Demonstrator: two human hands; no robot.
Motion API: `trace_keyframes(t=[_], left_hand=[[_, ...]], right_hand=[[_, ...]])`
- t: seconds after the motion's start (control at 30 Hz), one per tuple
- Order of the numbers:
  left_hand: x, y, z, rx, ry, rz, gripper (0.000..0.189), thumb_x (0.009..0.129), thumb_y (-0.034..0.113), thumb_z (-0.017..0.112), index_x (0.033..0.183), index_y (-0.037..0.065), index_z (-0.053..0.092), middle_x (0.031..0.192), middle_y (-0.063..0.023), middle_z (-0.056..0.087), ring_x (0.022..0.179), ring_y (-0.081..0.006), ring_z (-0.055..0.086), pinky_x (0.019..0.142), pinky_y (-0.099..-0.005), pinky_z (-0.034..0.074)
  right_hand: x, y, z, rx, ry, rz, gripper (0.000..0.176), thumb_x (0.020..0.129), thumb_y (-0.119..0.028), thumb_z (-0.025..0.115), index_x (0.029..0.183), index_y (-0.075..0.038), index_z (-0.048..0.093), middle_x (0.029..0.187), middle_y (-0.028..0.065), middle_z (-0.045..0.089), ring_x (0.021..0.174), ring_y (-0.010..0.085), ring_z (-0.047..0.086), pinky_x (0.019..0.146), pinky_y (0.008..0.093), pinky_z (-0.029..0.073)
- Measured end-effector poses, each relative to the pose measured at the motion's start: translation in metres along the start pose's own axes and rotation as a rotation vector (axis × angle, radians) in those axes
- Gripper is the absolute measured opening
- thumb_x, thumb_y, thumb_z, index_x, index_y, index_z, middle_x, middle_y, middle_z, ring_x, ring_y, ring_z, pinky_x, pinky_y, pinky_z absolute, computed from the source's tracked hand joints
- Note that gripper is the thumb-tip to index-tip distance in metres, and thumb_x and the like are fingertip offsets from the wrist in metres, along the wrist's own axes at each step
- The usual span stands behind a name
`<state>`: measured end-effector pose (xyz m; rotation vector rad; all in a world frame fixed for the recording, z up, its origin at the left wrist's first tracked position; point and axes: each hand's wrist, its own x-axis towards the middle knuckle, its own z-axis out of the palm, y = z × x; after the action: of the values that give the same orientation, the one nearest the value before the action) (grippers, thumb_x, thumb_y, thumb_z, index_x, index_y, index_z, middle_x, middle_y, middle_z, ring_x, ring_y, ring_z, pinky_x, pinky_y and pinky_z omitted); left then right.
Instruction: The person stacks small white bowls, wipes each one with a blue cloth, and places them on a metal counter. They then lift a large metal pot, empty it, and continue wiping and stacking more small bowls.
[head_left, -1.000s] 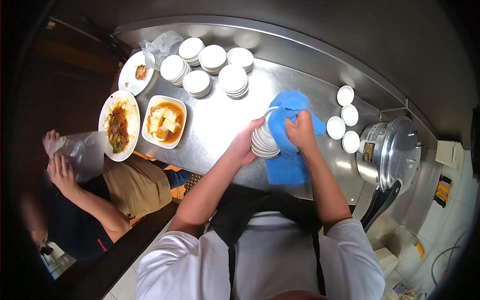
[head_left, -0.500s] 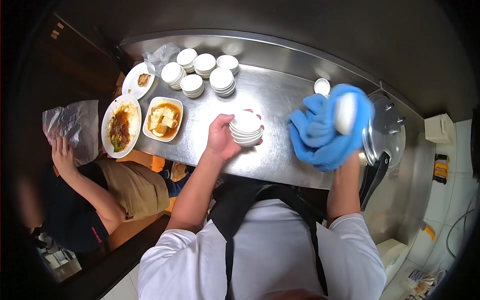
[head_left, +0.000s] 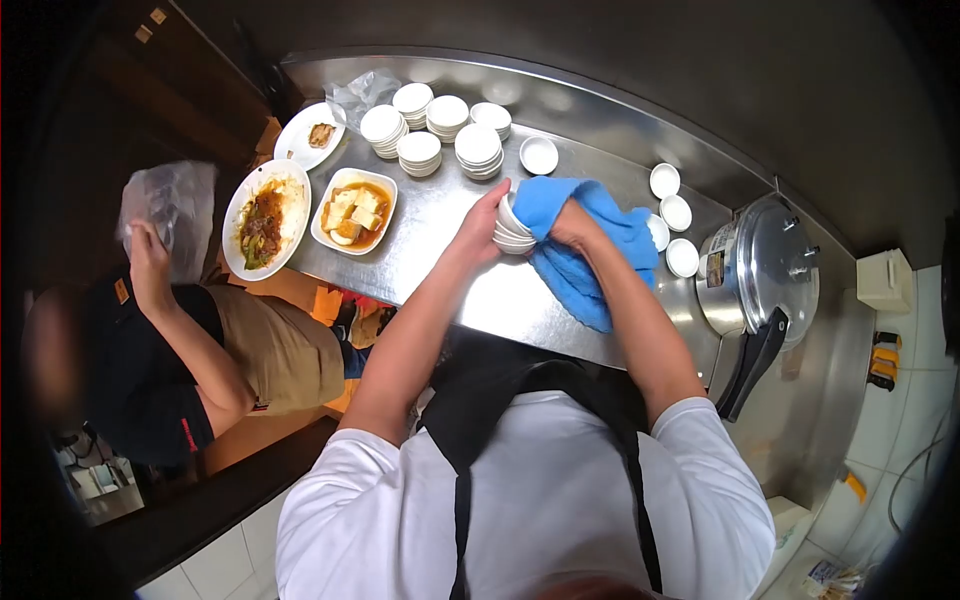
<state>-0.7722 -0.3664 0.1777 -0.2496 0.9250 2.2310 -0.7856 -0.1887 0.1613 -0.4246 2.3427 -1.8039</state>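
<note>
My left hand [head_left: 484, 228] is closed around a short stack of small white bowls [head_left: 512, 238], tilted on its side above the steel counter. Fingers of my right hand [head_left: 572, 224] are bunched in a blue cloth [head_left: 580, 285], which drapes over the right side of that stack and hangs toward the counter. The cloth hides my right fingertips and part of the top bowl. Just beyond my hands, a single small white bowl [head_left: 539, 155] sits on the counter, right of several stacks of white bowls [head_left: 420, 150].
Several loose bowls [head_left: 676, 212] lie near a pressure cooker [head_left: 765, 265] at the right of the steel counter [head_left: 440, 215]. On the left are a tofu dish [head_left: 355, 212], a plate of food [head_left: 265, 220] and another plate [head_left: 310, 138]. Someone beside the counter holds a plastic bag [head_left: 175, 215].
My right hand and the cloth have moved left, from near the cooker to the stack in my left hand. A single bowl now shows beside the stacks. The other person's bag has risen.
</note>
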Motion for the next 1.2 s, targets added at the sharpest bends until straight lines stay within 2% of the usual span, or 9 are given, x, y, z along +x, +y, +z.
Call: trace_keyframes(t=[0.1, 0.3, 0.5, 0.63, 0.73, 0.83, 0.97, 1.07, 1.2], left_hand=[[-0.002, -0.002, 0.02, -0.059, 0.037, 0.027, 0.052, 0.099, 0.046, 0.041, 0.119, 0.002, 0.058, 0.113, -0.0131, 0.066, 0.103, -0.026, 0.065, 0.093, -0.0439, 0.051], [0.009, -0.009, 0.011, -0.031, -0.015, 0.008, 0.05, 0.1, 0.045, 0.039, 0.119, 0.003, 0.059, 0.114, -0.0142, 0.065, 0.105, -0.0265, 0.064, 0.094, -0.0434, 0.051], [0.007, -0.006, 0.01, -0.123, 0.139, -0.059, 0.055, 0.094, 0.051, 0.041, 0.116, 0.003, 0.059, 0.106, -0.0148, 0.066, 0.096, -0.034, 0.064, 0.086, -0.056, 0.049], [0.008, -0.007, 0.01, -0.113, 0.178, 0.052, 0.055, 0.095, 0.05, 0.04, 0.12, 0.003, 0.056, 0.11, -0.0156, 0.064, 0.096, -0.035, 0.064, 0.081, -0.0599, 0.048], [0.002, -0.002, 0.014, -0.025, 0.193, 0.115, 0.054, 0.099, 0.05, 0.04, 0.12, 0.003, 0.055, 0.111, -0.0149, 0.064, 0.097, -0.0332, 0.064, 0.083, -0.0558, 0.05], [0.018, -0.005, 0.013, 0.026, 0.225, 0.182, 0.051, 0.101, 0.046, 0.039, 0.12, 0.002, 0.055, 0.111, -0.0145, 0.064, 0.099, -0.0304, 0.065, 0.085, -0.049, 0.053], [0.018, -0.008, 0.018, -0.086, 0.174, 0.178, 0.041, 0.101, 0.035, 0.046, 0.121, 0.001, 0.056, 0.113, -0.0154, 0.064, 0.101, -0.027, 0.065, 0.088, -0.0434, 0.054], [0.023, -0.007, 0.015, -0.062, 0.15, 0.203, 0.039, 0.1, 0.033, 0.048, 0.12, 0.0, 0.057, 0.113, -0.0149, 0.065, 0.102, -0.0267, 0.065, 0.09, -0.0434, 0.054], [0.024, -0.008, 0.017, -0.007, 0.29, 0.178, 0.038, 0.099, 0.032, 0.048, 0.117, -0.001, 0.058, 0.108, -0.0165, 0.066, 0.1, -0.0291, 0.065, 0.088, -0.0446, 0.054]], right_hand=[[0.008, 0.012, -0.007, -0.463, -0.012, -0.198, 0.025, 0.085, -0.016, 0.063, 0.107, -0.004, 0.065, 0.109, 0.0139, 0.066, 0.103, 0.0269, 0.063, 0.089, 0.0363, 0.048], [-0.006, 0.01, -0.002, -0.16, 0.122, -0.284, 0.026, 0.085, -0.018, 0.063, 0.106, -0.003, 0.066, 0.106, 0.016, 0.067, 0.102, 0.0294, 0.063, 0.089, 0.0395, 0.048], [0.044, 0.044, -0.022, -0.487, 0.346, 0.262, 0.036, 0.089, -0.029, 0.056, 0.112, -0.001, 0.064, 0.098, 0.0152, 0.069, 0.093, 0.0287, 0.066, 0.08, 0.0398, 0.051], [0.051, 0.004, -0.023, 0.834, 0.281, 0.457, 0.038, 0.091, -0.03, 0.056, 0.111, 0.001, 0.064, 0.099, 0.0113, 0.068, 0.088, 0.0217, 0.065, 0.078, 0.0372, 0.052], [0.034, -0.015, -0.014, 0.65, 0.019, 0.53, 0.03, 0.091, -0.024, 0.057, 0.106, 0.001, 0.065, 0.094, 0.0097, 0.068, 0.085, 0.0235, 0.066, 0.076, 0.0387, 0.054], [0.022, -0.003, -0.008, -0.301, -0.068, 0.125, 0.031, 0.082, -0.015, 0.064, 0.108, 0.002, 0.066, 0.106, 0.0126, 0.069, 0.096, 0.024, 0.066, 0.088, 0.0315, 0.049], [0.03, 0.008, -0.015, -0.409, 0.233, -0.151, 0.033, 0.076, -0.01, 0.063, 0.107, 0.0, 0.067, 0.102, 0.0167, 0.069, 0.102, 0.0284, 0.065, 0.089, 0.0328, 0.048], [0.02, 0.002, -0.006, 0.159, 0.206, -0.198, 0.028, 0.075, -0.009, 0.063, 0.102, -0.003, 0.068, 0.097, 0.0181, 0.069, 0.092, 0.0326, 0.066, 0.084, 0.0366, 0.051], [0.018, -0.014, -0.018, -0.347, 0.031, -0.224, 0.029, 0.079, -0.016, 0.062, 0.102, 0.001, 0.064, 0.1, 0.0241, 0.066, 0.095, 0.0355, 0.064, 0.084, 0.0383, 0.05]])
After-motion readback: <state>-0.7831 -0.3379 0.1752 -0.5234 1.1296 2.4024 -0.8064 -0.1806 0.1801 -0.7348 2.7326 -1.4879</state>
